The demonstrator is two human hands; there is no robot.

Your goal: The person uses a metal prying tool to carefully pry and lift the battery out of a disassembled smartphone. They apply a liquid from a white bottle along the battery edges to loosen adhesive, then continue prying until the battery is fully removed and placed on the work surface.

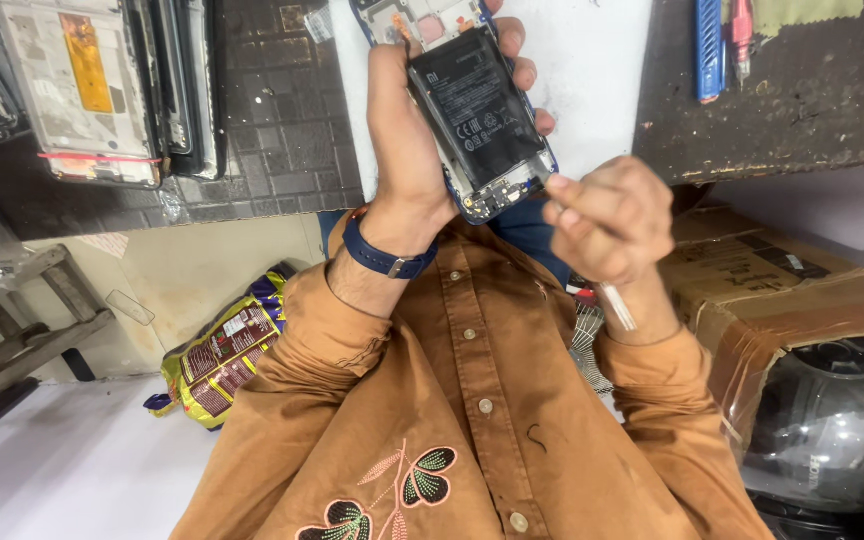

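Observation:
My left hand [407, 140] grips an opened blue phone [472, 110] with its back cover off, so the black battery and the small board at the bottom end show. A dark blue band sits on that wrist. My right hand [607, 220] is at the phone's lower end, fingers pinched together close to the bottom edge; a thin pale tool [617, 307] runs back along the wrist. Whether the tip touches the phone I cannot tell. Both arms wear brown shirt sleeves.
A dark gridded work mat [282, 130] holds several stripped phone frames [82, 90] at the left. A blue tool [709, 45] lies on the dark bench at the right. A cardboard box [782, 290], a grey helmet [832, 420], a yellow packet [222, 360] and a wooden stool [22, 330] surround me.

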